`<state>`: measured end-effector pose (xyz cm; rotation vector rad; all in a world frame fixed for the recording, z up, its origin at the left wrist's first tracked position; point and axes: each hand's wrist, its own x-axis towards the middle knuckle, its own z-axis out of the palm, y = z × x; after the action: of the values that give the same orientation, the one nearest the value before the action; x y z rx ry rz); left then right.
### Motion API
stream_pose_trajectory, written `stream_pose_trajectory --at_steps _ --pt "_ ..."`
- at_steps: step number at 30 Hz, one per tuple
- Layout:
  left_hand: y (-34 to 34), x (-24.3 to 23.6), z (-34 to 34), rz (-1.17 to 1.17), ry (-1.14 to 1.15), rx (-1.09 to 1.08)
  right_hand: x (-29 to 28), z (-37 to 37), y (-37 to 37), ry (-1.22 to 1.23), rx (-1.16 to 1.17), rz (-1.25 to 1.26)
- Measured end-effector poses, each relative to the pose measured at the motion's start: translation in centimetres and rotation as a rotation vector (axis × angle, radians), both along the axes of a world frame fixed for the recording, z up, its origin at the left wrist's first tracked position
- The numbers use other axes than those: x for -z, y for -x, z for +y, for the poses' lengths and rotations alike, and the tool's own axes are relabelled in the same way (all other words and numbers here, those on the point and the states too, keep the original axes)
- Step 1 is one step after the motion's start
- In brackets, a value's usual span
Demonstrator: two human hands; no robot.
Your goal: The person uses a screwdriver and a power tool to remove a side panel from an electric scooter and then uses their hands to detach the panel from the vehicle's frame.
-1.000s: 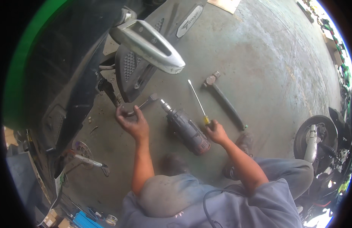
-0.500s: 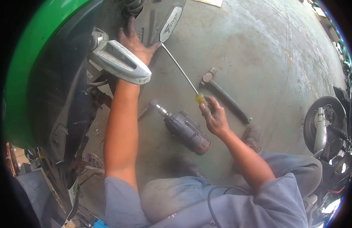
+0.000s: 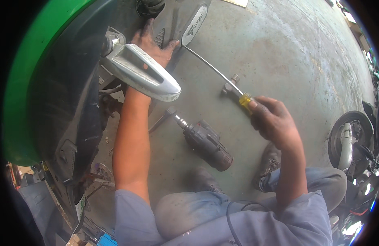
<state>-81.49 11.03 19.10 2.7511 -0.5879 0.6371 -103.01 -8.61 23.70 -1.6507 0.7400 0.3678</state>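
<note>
My right hand (image 3: 277, 123) is closed around the yellow handle of a long screwdriver (image 3: 216, 70). Its thin shaft slants up and left, and the tip meets the near end of a silver badge plate (image 3: 195, 26) on a dark plastic panel (image 3: 173, 18). My left hand (image 3: 154, 47) lies on that panel with its fingers apart, the thumb close to the screwdriver tip. A silver grab handle (image 3: 144, 71) of the green and black scooter passes above my left wrist and hides part of it.
On the floor lie a black cordless impact wrench (image 3: 208, 145) and a hammer (image 3: 229, 86), its shaft mostly hidden behind my right hand. The scooter's green body (image 3: 17, 102) fills the left side. Another two-wheeler's wheel (image 3: 334, 137) stands at the right. My boots rest below the tools.
My right hand has swung right with the screwdriver handle, so the shaft lies flatter and appears slightly bowed, its tip still at the badge. The view has shifted slightly.
</note>
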Motion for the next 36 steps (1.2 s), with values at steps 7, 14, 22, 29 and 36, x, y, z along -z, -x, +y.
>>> stream_pose_trajectory --at_steps 7,14,22,29,36 --pt "-0.1 0.3 -0.6 -0.009 0.059 -0.013 -0.8 -0.9 -1.0 0.210 -0.093 -0.034" --pt "-0.9 0.6 -0.5 0.046 0.045 -0.078 -1.6 -5.8 -3.6 0.125 -0.259 -0.066" --pt "-0.4 -0.1 -0.3 0.122 -0.011 -0.145 3.8 -1.5 -0.8 0.217 -0.197 -0.099" --pt "-0.3 -0.3 -1.1 0.082 -0.089 -0.194 17.9 5.9 0.6 0.131 -0.016 -0.283" --pt "-1.1 1.6 -1.0 -0.073 -0.058 -0.185 22.0 9.0 -4.5 0.306 0.019 -0.545"
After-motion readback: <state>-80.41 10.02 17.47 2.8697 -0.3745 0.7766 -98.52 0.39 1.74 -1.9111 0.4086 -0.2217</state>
